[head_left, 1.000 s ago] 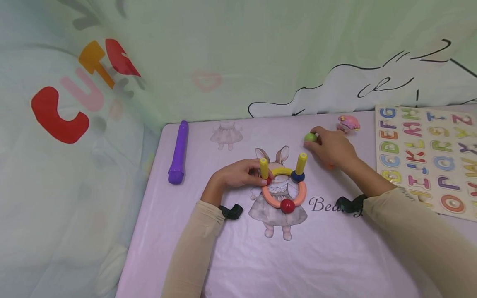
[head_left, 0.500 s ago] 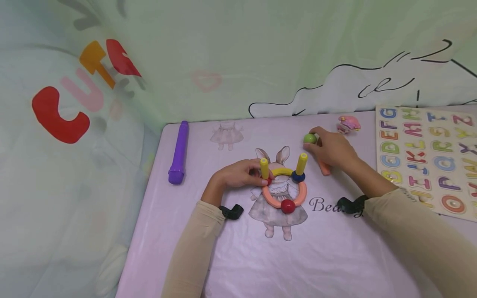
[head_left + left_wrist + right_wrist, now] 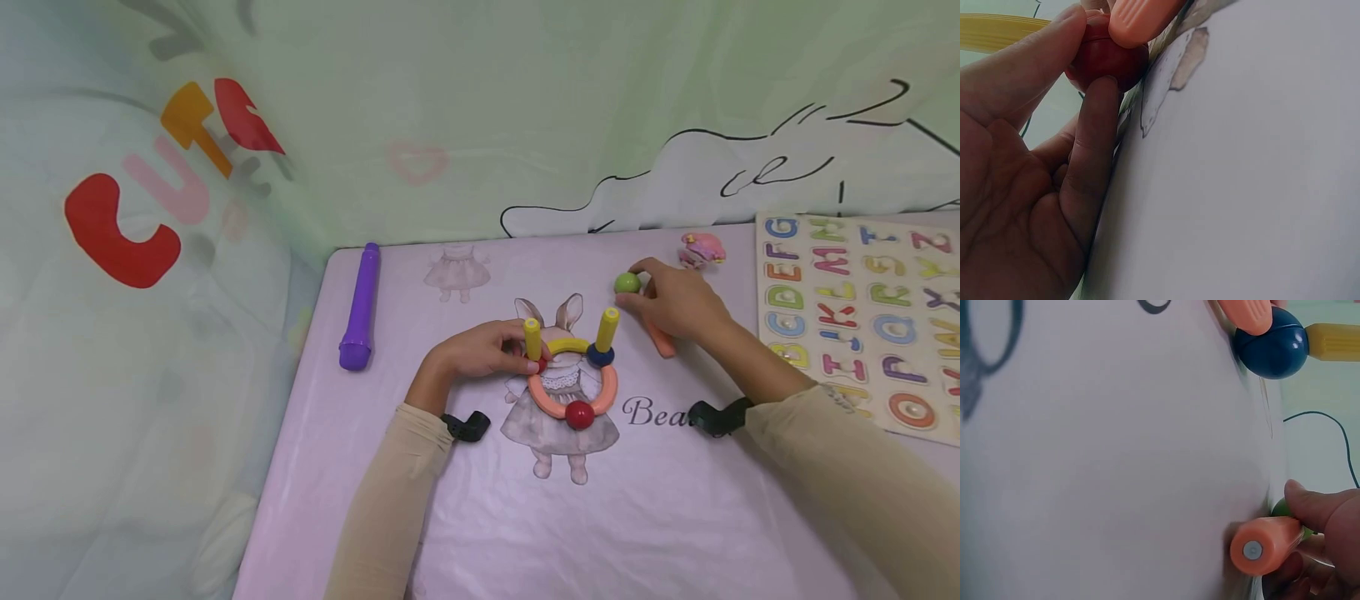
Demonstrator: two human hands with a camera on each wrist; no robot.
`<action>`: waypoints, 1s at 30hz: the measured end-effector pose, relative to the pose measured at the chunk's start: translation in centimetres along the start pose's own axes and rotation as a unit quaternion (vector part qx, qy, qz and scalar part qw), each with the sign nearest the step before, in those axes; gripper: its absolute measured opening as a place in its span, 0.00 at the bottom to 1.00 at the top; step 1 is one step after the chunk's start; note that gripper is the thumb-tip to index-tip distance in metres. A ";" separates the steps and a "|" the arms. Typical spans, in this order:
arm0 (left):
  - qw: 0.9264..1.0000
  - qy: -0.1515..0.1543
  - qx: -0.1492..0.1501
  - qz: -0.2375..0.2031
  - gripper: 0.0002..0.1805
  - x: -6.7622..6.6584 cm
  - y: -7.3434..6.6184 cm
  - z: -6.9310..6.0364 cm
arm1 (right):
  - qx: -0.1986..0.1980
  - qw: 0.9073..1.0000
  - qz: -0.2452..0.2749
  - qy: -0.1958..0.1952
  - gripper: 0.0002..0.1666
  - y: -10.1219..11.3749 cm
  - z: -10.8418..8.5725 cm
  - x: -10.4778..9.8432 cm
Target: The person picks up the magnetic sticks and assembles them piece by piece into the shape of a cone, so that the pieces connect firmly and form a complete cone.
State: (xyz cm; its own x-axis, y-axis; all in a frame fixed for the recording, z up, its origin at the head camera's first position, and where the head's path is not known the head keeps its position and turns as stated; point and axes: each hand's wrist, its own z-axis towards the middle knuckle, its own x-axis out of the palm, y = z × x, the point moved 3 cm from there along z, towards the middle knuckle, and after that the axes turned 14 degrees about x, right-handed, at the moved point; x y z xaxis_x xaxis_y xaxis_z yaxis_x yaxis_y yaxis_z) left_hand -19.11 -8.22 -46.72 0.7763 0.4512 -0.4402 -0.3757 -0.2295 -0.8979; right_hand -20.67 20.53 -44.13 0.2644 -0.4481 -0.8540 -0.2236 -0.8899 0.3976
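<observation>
A ring of curved orange rods (image 3: 545, 400) and a yellow curved rod (image 3: 567, 344) lies on the rabbit print, joined by balls. My left hand (image 3: 483, 350) holds the ring's left red ball (image 3: 1110, 59) between thumb and fingers. A yellow rod (image 3: 532, 337) stands up from that ball. Another yellow rod (image 3: 607, 329) rises from the blue ball (image 3: 600, 356); a second red ball (image 3: 580, 415) sits at the front. To the right, my right hand (image 3: 678, 300) pinches a green ball (image 3: 627, 284). An orange rod (image 3: 1266, 547) with a grey disc in its end lies against that ball.
A purple toy microphone (image 3: 360, 308) lies at the left of the pink table (image 3: 600, 533). A small pink toy (image 3: 702, 249) stands behind my right hand. An alphabet puzzle board (image 3: 862, 325) lies at the right. Printed curtains (image 3: 450, 108) hang behind and to the left.
My right hand has shifted slightly toward me and right with the green ball, and more of the orange rod shows. The left hand and the ring have stayed put.
</observation>
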 end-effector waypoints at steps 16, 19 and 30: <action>1.000 0.001 0.004 -0.002 0.11 -0.1 -0.1 0.1 | -0.006 1.000 -0.001 0.002 0.38 -0.4 -0.3 -0.3; 1.000 0.001 0.001 -0.001 0.11 -0.1 -0.1 0.1 | -0.004 1.000 0.000 0.005 0.38 -0.6 -0.5 -0.4; 1.000 -0.001 -0.024 -0.010 0.12 0.1 -0.1 -0.1 | 0.005 1.000 0.018 0.007 0.39 -1.1 -1.0 -0.5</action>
State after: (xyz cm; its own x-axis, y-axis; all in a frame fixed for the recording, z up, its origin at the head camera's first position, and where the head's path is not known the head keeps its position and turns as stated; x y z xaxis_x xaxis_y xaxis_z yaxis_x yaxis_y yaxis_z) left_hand -18.95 -8.21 -46.65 0.7820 0.4587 -0.4219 -0.3354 -0.2609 -0.9052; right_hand -19.64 21.61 -43.80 0.2686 -0.4814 -0.8344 -0.2419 -0.8721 0.4253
